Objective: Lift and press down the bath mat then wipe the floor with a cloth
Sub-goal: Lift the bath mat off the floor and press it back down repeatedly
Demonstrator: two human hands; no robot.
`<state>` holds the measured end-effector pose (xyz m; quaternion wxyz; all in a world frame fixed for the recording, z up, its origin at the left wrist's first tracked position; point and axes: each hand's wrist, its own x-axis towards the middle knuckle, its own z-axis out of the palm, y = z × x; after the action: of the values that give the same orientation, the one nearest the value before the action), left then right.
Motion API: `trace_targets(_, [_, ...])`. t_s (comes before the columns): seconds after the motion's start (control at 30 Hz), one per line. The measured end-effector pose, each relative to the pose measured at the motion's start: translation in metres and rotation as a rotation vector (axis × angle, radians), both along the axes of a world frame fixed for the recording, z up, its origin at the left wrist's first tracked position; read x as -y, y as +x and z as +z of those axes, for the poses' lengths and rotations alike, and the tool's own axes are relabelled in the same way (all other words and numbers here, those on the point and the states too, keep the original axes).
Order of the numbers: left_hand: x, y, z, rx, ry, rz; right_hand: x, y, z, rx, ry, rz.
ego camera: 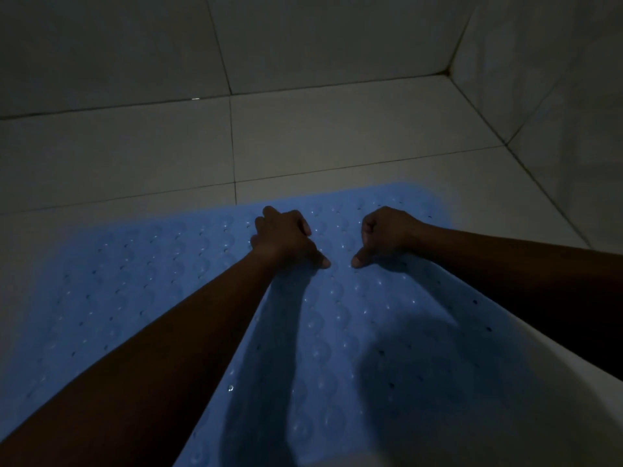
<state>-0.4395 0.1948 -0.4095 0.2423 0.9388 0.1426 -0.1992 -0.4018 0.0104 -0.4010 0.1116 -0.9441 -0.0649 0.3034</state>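
A light blue bath mat with rows of round bumps and small holes lies flat on the pale tiled floor. Both my hands rest on its far middle part as closed fists, thumbs pointing inward and pressed onto the mat. My left hand and my right hand sit close together, thumb tips a short gap apart. Neither fist holds anything. No cloth is in view. The light is dim and my arms cast dark shadows across the mat.
Tiled walls rise at the back and on the right, meeting in a corner at the upper right. Bare floor tiles lie between the mat's far edge and the back wall. A pale curved surface shows at the lower right.
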Motion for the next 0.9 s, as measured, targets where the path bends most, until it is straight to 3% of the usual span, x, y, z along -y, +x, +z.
trace_targets(0.17, [0.0, 0.004, 0.0, -0.026, 0.033, -0.071, -0.015, 0.018, -0.003, -0.078, -0.213, 0.023])
trace_targets(0.37, [0.012, 0.006, 0.002, -0.086, 0.14, -0.117, -0.023, 0.028, -0.008, -0.15, -0.289, 0.001])
trace_targets(0.57, [0.013, -0.005, 0.01, -0.035, 0.105, -0.084, -0.013, 0.006, -0.005, -0.053, -0.164, -0.094])
trace_targets(0.7, [0.006, -0.03, 0.0, 0.033, 0.018, -0.133, 0.008, -0.022, 0.001, -0.01, -0.006, -0.016])
trace_targets(0.9, [0.013, -0.039, 0.0, 0.075, 0.086, -0.159, 0.01, -0.034, -0.001, -0.003, 0.094, -0.033])
